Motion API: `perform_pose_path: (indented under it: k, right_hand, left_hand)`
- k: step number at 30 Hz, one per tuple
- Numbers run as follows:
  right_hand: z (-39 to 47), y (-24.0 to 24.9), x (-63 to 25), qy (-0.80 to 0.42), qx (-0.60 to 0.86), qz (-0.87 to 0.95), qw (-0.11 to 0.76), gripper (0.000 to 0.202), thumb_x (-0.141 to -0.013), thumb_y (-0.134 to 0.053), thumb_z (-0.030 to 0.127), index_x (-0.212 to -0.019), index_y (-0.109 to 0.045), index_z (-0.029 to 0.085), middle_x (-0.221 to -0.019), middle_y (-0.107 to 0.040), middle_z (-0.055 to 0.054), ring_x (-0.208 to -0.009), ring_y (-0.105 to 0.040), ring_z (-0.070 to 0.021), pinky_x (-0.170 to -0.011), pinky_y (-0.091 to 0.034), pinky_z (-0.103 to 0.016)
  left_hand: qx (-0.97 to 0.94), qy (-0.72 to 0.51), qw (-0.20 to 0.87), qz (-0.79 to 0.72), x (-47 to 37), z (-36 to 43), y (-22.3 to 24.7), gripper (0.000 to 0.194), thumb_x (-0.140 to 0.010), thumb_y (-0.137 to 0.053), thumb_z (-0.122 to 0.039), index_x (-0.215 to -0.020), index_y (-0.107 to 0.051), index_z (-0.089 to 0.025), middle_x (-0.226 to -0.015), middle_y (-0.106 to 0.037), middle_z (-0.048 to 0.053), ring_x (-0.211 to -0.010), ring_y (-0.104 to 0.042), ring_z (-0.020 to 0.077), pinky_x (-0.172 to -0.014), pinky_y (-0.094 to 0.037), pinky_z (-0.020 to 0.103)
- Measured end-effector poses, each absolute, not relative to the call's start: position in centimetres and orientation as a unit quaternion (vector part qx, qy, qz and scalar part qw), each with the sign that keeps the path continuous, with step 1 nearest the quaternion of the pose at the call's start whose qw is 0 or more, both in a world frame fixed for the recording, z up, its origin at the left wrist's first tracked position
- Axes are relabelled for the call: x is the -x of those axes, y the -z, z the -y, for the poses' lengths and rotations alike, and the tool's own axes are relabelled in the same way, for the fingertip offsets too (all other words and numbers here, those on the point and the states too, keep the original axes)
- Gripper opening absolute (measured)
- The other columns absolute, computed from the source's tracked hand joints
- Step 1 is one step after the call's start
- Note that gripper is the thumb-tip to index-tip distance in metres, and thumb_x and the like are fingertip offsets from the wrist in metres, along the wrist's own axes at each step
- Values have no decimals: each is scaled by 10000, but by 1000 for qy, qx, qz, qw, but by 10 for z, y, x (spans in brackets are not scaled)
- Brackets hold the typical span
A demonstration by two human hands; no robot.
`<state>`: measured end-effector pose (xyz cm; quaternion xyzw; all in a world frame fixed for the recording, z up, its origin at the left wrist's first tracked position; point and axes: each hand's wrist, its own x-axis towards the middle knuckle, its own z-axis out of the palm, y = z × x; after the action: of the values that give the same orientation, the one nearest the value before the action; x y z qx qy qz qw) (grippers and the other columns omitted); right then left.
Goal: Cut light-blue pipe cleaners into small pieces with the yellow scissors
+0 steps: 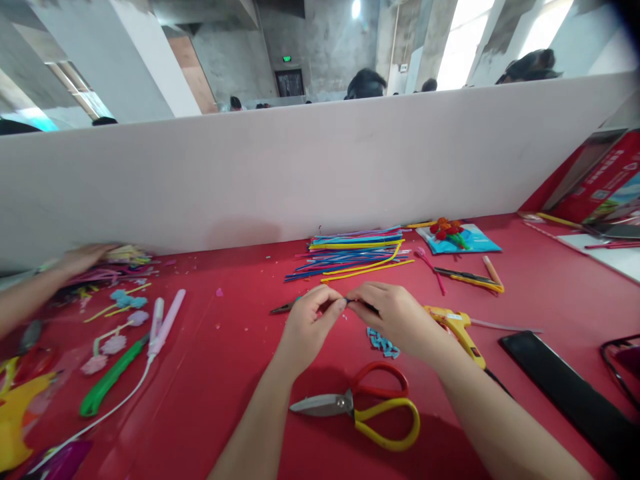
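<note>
My left hand (313, 320) and my right hand (387, 310) meet above the middle of the red table. Fingertips of both pinch a small dark blue piece (347, 301), mostly hidden by the fingers. Behind the left hand the tip of a pair of pliers (283, 308) pokes out. Light blue snippets (383, 342) lie in a small heap just below the right hand. Nearer to me are scissors (345, 403) with one red and one yellow handle. Beyond the hands lies a bundle of coloured pipe cleaners (353, 255).
At right are a yellow glue gun (457, 327), a black phone-like slab (560, 387), a box cutter (470, 279) and red pompom flowers (447, 230) on a packet. At left, another person's arm (45, 287) reaches near a green-handled knife (113, 377) and a pink hair iron (167, 323). A white partition (250, 180) stands behind.
</note>
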<state>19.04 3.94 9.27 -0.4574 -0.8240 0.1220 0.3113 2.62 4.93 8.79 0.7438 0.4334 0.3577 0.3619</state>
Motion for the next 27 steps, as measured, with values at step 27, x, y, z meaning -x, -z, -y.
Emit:
perform_pose_path:
  k: [27]
  right_hand:
    - [-33, -112, -215, -167, 353, 895, 213, 186, -826, -404, 198, -834, -591, 193, -756, -564, -6, -663, -488, -79, -602, -340, -200]
  left_hand:
    - [-793, -273, 402, -368, -26, -43, -91, 132, -727, -439, -158, -617, -513, -154, -640, -488, 2, -604, -438, 105, -568, -332, 222]
